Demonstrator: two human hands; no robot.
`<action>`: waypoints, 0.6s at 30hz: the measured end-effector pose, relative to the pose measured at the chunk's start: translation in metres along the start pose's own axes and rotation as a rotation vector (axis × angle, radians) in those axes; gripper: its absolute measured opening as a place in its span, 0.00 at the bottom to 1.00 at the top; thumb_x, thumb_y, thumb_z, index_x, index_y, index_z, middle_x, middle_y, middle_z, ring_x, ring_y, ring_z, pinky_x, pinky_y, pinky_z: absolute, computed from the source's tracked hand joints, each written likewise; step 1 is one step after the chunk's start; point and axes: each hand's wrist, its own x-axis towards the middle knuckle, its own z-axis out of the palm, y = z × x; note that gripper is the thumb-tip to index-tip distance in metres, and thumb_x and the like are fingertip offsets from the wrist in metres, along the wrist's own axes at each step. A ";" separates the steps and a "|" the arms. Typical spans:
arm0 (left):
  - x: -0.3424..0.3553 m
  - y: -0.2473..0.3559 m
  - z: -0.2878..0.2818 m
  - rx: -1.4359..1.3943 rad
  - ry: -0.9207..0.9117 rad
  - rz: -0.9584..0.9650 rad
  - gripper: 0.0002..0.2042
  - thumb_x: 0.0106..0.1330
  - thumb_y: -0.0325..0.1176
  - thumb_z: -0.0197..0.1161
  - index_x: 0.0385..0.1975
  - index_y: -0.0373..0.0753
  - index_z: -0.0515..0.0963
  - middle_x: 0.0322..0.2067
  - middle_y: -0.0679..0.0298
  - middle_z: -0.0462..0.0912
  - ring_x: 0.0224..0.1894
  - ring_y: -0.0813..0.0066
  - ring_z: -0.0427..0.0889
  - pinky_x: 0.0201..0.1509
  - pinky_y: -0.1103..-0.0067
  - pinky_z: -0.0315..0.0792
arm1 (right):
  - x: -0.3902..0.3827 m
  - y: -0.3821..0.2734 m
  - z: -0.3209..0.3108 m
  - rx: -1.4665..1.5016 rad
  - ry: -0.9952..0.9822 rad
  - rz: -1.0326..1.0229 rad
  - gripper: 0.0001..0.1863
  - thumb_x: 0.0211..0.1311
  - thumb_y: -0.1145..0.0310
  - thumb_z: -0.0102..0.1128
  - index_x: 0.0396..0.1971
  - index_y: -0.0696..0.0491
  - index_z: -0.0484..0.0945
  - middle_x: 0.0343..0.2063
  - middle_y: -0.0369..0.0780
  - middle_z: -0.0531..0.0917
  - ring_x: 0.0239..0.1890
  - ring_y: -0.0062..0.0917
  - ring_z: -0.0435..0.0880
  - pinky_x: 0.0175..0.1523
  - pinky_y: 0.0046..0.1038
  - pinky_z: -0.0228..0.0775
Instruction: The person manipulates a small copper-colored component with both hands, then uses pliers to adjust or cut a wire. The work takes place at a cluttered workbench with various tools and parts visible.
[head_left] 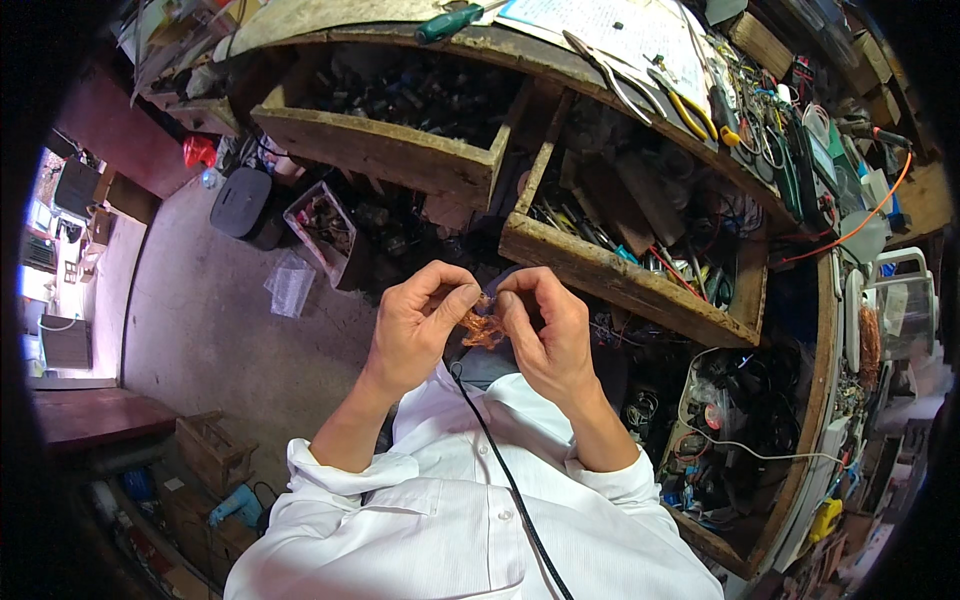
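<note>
Frame centre: copper-coloured wire tangle (483, 331) hangs between left hand (420, 325) and right hand (552, 325), fingertips of both pinching it; long axis indeterminate.

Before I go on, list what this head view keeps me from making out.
Head view, all three:
Copper-coloured strands: their pinched part, covered by the left hand and right hand.
Drawer of small dark parts: what each part is, too small and shadowed.
Paper: far edge, cut off by the picture's top; writing, too small.

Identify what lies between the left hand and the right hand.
In the head view, a copper-coloured tangle of thin strands lies between the left hand and the right hand.
</note>
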 end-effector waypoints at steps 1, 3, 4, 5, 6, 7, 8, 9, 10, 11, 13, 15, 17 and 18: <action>0.000 0.001 0.000 0.003 0.001 0.001 0.06 0.75 0.30 0.65 0.42 0.33 0.82 0.34 0.66 0.86 0.37 0.83 0.84 0.43 0.83 0.79 | 0.000 -0.003 0.000 0.001 -0.009 -0.033 0.05 0.65 0.80 0.65 0.39 0.63 0.80 0.28 0.43 0.83 0.26 0.25 0.83 0.31 0.27 0.74; -0.001 0.006 0.001 -0.062 -0.018 -0.054 0.06 0.75 0.30 0.65 0.41 0.33 0.82 0.34 0.66 0.86 0.37 0.83 0.84 0.44 0.83 0.79 | 0.002 -0.012 0.000 0.003 -0.025 -0.098 0.06 0.65 0.79 0.66 0.40 0.62 0.81 0.29 0.43 0.84 0.28 0.25 0.85 0.32 0.25 0.76; -0.002 0.008 0.001 -0.095 -0.027 -0.083 0.06 0.75 0.29 0.65 0.41 0.33 0.82 0.34 0.66 0.86 0.38 0.84 0.83 0.44 0.83 0.79 | 0.003 -0.010 0.001 -0.023 -0.021 -0.138 0.06 0.65 0.79 0.67 0.40 0.62 0.81 0.30 0.44 0.84 0.29 0.26 0.86 0.33 0.25 0.77; -0.002 0.008 0.001 -0.066 -0.025 -0.063 0.06 0.75 0.29 0.65 0.41 0.33 0.82 0.34 0.67 0.86 0.38 0.83 0.83 0.45 0.83 0.78 | 0.004 -0.007 0.001 -0.048 -0.017 -0.177 0.06 0.65 0.79 0.67 0.40 0.62 0.82 0.31 0.44 0.85 0.30 0.27 0.87 0.33 0.25 0.78; -0.002 0.008 0.001 -0.037 -0.023 -0.043 0.05 0.75 0.29 0.65 0.40 0.33 0.82 0.35 0.67 0.86 0.38 0.83 0.83 0.45 0.83 0.78 | 0.004 -0.005 0.001 -0.074 -0.013 -0.216 0.06 0.65 0.80 0.67 0.40 0.62 0.82 0.31 0.45 0.85 0.31 0.27 0.88 0.34 0.25 0.79; -0.002 0.007 0.001 -0.008 -0.021 -0.023 0.05 0.75 0.29 0.65 0.40 0.33 0.82 0.35 0.67 0.86 0.38 0.83 0.83 0.45 0.83 0.78 | 0.004 -0.004 0.000 -0.055 -0.022 -0.200 0.06 0.64 0.80 0.67 0.40 0.63 0.82 0.31 0.45 0.85 0.31 0.27 0.88 0.34 0.25 0.79; -0.001 0.007 0.001 0.019 -0.022 -0.003 0.05 0.74 0.28 0.66 0.40 0.33 0.82 0.35 0.67 0.85 0.38 0.83 0.83 0.45 0.83 0.78 | 0.004 -0.003 -0.001 -0.036 -0.032 -0.183 0.06 0.64 0.81 0.67 0.40 0.63 0.82 0.32 0.45 0.85 0.31 0.28 0.89 0.34 0.26 0.80; -0.001 0.006 0.001 0.046 -0.023 0.018 0.05 0.74 0.28 0.66 0.40 0.32 0.82 0.35 0.67 0.85 0.38 0.82 0.83 0.45 0.83 0.78 | 0.004 -0.002 -0.001 -0.017 -0.041 -0.167 0.06 0.64 0.82 0.67 0.40 0.63 0.82 0.32 0.45 0.85 0.31 0.28 0.89 0.34 0.26 0.80; 0.000 0.005 0.001 0.073 -0.025 0.038 0.05 0.73 0.27 0.66 0.40 0.32 0.82 0.35 0.67 0.84 0.38 0.82 0.83 0.45 0.83 0.77 | 0.004 -0.001 -0.001 -0.004 -0.038 -0.169 0.05 0.64 0.82 0.66 0.39 0.63 0.82 0.32 0.45 0.85 0.31 0.28 0.89 0.34 0.26 0.80; 0.001 0.006 0.001 0.116 -0.020 0.073 0.04 0.73 0.27 0.66 0.39 0.32 0.82 0.35 0.66 0.84 0.38 0.81 0.83 0.45 0.82 0.77 | 0.004 0.000 0.000 0.009 -0.035 -0.172 0.05 0.64 0.83 0.66 0.39 0.63 0.82 0.31 0.45 0.85 0.31 0.28 0.89 0.33 0.26 0.80; 0.002 0.008 0.000 0.202 -0.010 0.142 0.04 0.72 0.26 0.66 0.39 0.31 0.81 0.36 0.65 0.83 0.38 0.80 0.82 0.44 0.82 0.77 | 0.004 0.001 0.001 0.036 -0.027 -0.161 0.04 0.64 0.83 0.66 0.38 0.63 0.82 0.31 0.45 0.85 0.30 0.28 0.89 0.33 0.25 0.80; 0.003 0.006 0.000 0.225 -0.010 0.159 0.04 0.72 0.26 0.66 0.38 0.31 0.81 0.36 0.63 0.82 0.38 0.78 0.82 0.44 0.80 0.77 | 0.004 0.000 0.002 0.064 -0.017 -0.133 0.04 0.64 0.82 0.66 0.38 0.63 0.82 0.30 0.44 0.84 0.29 0.27 0.88 0.32 0.24 0.79; 0.003 0.006 0.000 0.257 -0.011 0.184 0.05 0.72 0.27 0.66 0.38 0.31 0.80 0.36 0.62 0.81 0.38 0.77 0.81 0.44 0.79 0.76 | 0.003 0.000 0.001 0.059 -0.007 -0.111 0.04 0.63 0.82 0.66 0.37 0.63 0.81 0.30 0.44 0.84 0.27 0.26 0.88 0.31 0.24 0.78; 0.003 0.007 0.000 0.278 -0.012 0.199 0.06 0.72 0.28 0.66 0.37 0.31 0.80 0.35 0.62 0.81 0.37 0.76 0.80 0.44 0.79 0.75 | 0.003 0.000 0.001 0.057 -0.002 -0.100 0.04 0.63 0.81 0.66 0.36 0.63 0.81 0.30 0.44 0.84 0.27 0.26 0.87 0.30 0.24 0.77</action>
